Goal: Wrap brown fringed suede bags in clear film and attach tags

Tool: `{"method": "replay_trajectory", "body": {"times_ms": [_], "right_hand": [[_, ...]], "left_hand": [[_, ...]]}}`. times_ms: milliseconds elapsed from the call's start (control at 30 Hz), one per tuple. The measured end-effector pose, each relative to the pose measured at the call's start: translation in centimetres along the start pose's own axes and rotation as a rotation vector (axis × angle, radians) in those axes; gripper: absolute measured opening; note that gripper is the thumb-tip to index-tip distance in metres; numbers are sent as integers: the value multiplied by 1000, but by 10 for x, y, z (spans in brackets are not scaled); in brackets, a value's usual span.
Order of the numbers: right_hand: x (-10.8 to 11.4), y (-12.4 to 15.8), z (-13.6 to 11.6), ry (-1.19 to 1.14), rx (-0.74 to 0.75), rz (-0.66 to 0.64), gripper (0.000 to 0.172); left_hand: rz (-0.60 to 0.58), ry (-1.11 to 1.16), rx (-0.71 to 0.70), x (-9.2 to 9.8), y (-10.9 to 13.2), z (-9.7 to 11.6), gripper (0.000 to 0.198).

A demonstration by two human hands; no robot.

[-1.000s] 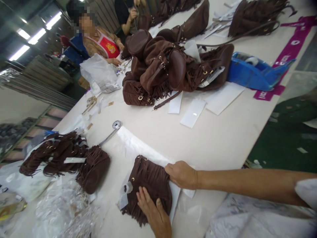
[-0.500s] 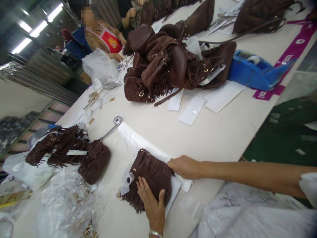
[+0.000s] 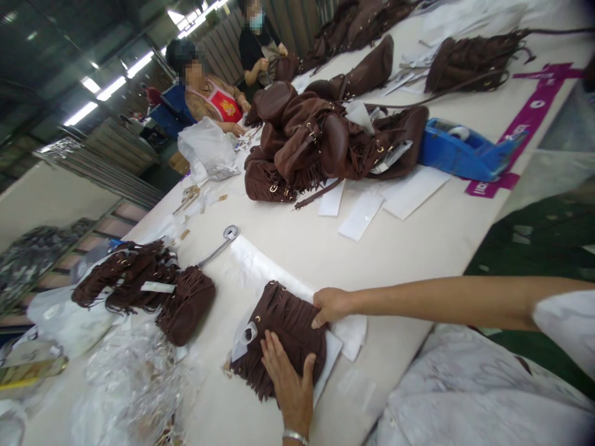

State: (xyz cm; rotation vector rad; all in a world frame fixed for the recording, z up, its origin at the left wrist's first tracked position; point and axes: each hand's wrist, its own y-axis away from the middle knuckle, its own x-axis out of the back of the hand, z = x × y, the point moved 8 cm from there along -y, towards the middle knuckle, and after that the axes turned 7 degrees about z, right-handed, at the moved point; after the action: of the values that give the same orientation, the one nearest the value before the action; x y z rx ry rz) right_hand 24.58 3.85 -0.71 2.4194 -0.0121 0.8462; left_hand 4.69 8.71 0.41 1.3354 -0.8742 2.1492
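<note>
A dark brown fringed bag (image 3: 290, 319) lies flat on white sheeting on the table, with a loose curl of whitish strip (image 3: 245, 339) at its left side. My left hand (image 3: 290, 378) rests palm down on the bag's lower part, fingers spread and thumb apart. Closed at the bag's upper right edge, my right hand (image 3: 331, 306) pinches that edge with its thumb on top. White paper (image 3: 332, 356) shows from under the bag's right side. Above the bag, a long white sheet (image 3: 260, 263) runs diagonally beneath my right hand.
Brown bags (image 3: 316, 133) are heaped beyond, beside a blue tape dispenser (image 3: 465, 152). More fringed bags (image 3: 186, 303) and crumpled clear plastic (image 3: 125, 384) lie left. A rolled grey tape measure (image 3: 230, 232) sits mid-table. Two people (image 3: 214, 102) work at the far side.
The view has shifted, showing more of the far side. My right thumb now shows on top of the bag's edge. My left hand stays flat on the bag.
</note>
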Motion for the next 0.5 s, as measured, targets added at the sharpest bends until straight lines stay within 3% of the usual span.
{"method": "replay_trajectory", "body": {"times_ms": [133, 300, 500], "right_hand": [[0, 1, 1, 42, -2, 7, 43], [5, 8, -8, 154, 38, 114, 45], [8, -5, -8, -45, 5, 70, 41]], "left_hand": [[17, 39, -4, 2, 2, -1, 87], [57, 82, -22, 4, 2, -2, 87], [76, 79, -35, -2, 4, -6, 86]]}}
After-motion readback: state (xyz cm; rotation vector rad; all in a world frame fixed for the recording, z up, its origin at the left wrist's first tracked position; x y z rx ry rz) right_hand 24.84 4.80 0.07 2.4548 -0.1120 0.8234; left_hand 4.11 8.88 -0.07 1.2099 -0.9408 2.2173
